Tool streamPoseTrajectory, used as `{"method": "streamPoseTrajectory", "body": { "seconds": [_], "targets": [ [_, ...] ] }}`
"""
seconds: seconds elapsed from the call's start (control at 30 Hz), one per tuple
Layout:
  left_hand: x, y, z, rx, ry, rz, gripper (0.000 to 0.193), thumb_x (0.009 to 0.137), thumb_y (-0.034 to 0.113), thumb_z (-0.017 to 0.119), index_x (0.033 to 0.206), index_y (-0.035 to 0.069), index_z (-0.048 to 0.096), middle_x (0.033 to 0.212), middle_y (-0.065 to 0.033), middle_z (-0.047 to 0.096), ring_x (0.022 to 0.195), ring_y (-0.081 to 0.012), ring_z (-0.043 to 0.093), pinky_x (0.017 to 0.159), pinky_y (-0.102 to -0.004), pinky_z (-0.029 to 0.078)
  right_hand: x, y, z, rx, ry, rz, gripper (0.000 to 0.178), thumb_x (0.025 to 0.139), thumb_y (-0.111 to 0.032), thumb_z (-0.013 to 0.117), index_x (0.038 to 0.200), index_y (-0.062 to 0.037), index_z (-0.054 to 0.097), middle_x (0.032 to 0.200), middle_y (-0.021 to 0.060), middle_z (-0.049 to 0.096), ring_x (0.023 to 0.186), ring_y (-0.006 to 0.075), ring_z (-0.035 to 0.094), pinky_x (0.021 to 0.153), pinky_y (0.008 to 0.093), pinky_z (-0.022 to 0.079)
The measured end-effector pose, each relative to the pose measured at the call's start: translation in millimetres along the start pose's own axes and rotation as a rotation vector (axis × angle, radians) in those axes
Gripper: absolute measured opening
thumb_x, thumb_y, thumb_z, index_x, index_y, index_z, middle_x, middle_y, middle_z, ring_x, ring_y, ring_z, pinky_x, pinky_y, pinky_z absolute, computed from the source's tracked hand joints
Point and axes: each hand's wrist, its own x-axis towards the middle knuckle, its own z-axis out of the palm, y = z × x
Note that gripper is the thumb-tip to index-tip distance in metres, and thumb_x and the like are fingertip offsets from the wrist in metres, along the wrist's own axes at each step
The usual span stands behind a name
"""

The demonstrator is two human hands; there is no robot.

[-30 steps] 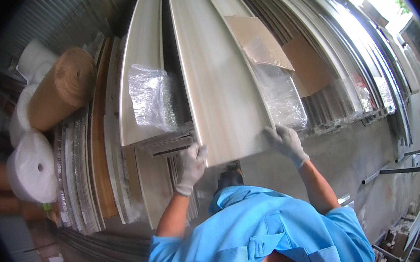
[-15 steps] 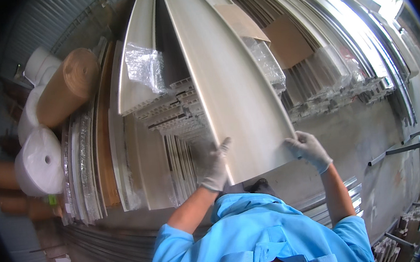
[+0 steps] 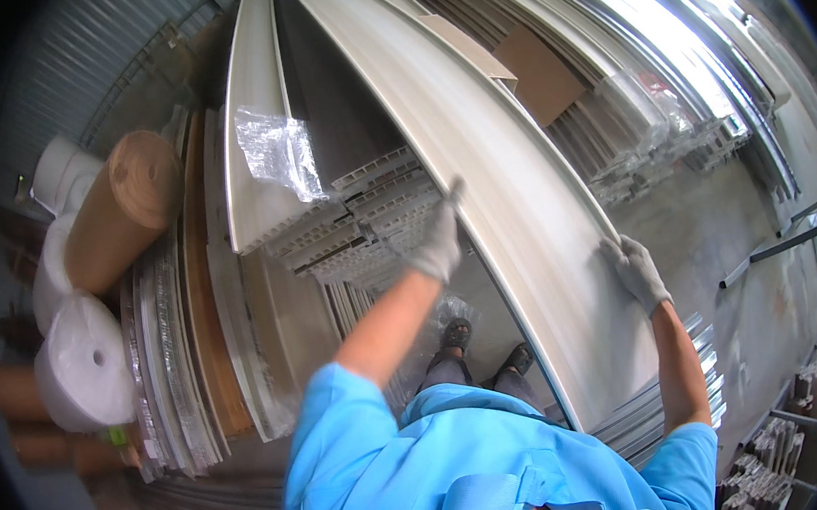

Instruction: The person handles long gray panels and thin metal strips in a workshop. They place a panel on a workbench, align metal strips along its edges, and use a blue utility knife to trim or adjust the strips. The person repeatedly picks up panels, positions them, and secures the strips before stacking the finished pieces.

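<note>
A long cream-coloured panel (image 3: 522,216) slants from the far stack toward my right side, its near end beside my body. My left hand (image 3: 438,241), gloved in grey and slightly blurred, holds the panel's left edge, one digit along the rim and the other fingers hidden. On the opposite edge, my right hand (image 3: 638,272), also gloved, is closed round the rim with bent fingers. Left of the panel lies a stack of hollow-core panels (image 3: 357,223), their cut ends toward me. Crumpled clear plastic film (image 3: 278,152) clings to the pale top panel there.
Brown rolls (image 3: 127,207) and a white foam roll (image 3: 87,361) stand at the left beside upright boards (image 3: 210,369). More wrapped profiles with a cardboard sheet (image 3: 538,74) lie at the far right. Metal bars (image 3: 782,244) jut in at the right. My sandalled feet (image 3: 455,336) show below.
The panel has come closer to me and swung so its near end lies farther right. My left hand is farther forward along its edge; my right hand has shifted slightly right.
</note>
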Motion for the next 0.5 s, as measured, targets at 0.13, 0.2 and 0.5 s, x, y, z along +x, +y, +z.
{"method": "streamPoseTrajectory", "body": {
  "seconds": [0.13,0.2,0.5],
  "targets": [
    [71,40,-19,-0.188,0.018,-0.112,0.072,0.081,0.048,0.079,0.13,-0.002,0.059,0.128,-0.0199,0.063,0.119,-0.0287,0.059,0.104,-0.0417,0.049,-55,19,-12,0.01,0.04,-0.02,0.037,0.1,-0.036,0.062,0.097,0.001,0.066,0.075,0.0085,0.065,0.073,0.0122,0.055,0.07,0.0326,0.048],
    [72,25,-13,-0.165,0.039,-0.028,0.031,0.075,0.017,0.084,0.099,0.0,0.073,0.094,-0.0124,0.073,0.086,-0.0231,0.07,0.084,-0.033,0.059,-84,33,-17,0.038,0.051,0.058,0.035,0.101,-0.034,0.062,0.096,0.0011,0.066,0.074,0.006,0.061,0.074,0.0095,0.053,0.068,0.031,0.047],
    [-3,-53,34,-0.12,-0.074,-0.114,0.015,0.084,0.009,0.065,0.093,0.0,0.073,0.089,-0.0079,0.073,0.088,-0.0183,0.068,0.089,-0.031,0.054,-189,100,-40,0.025,0.104,0.302,0.047,0.101,-0.044,0.061,0.089,0.0011,0.068,0.071,-0.0058,0.057,0.071,0.0055,0.048,0.065,0.0266,0.043]
  ]
}}
